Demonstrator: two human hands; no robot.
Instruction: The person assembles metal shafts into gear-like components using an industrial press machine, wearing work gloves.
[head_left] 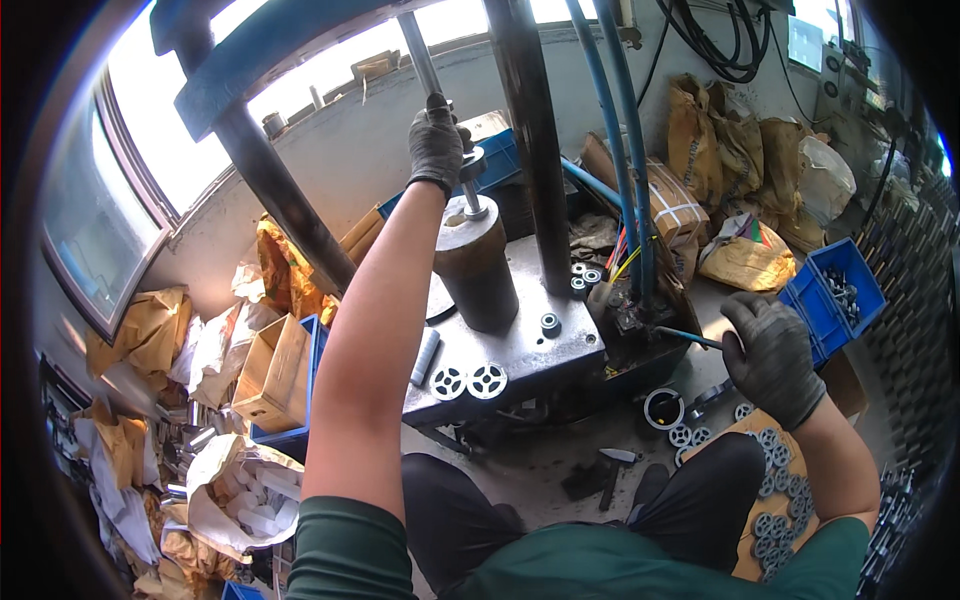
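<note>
My left hand (436, 145), in a dark grey glove, is wrapped round the lower end of an upright metal rod (422, 58) between the press columns. Just beside its fingers is a round metal disc (474, 164) on a thin shaft (471, 197). That shaft stands in the top of a thick steel cylinder (477, 275) on the press table (540, 372). Out to the right, my gloved right hand (775, 355) closes on the end of a thin blue lever (688, 337). Two spoked wheels (487, 381), a short metal tube (425, 356) and a small bearing (550, 325) lie on the table.
Dark press columns (535, 150) frame the work. Blue hoses (625, 150) hang behind. A blue bin (835, 295) of metal parts stands right. Many spoked wheels lie on cardboard (745, 560) by my right leg. A hammer (612, 475) is on the floor; sacks (245, 490) crowd the left.
</note>
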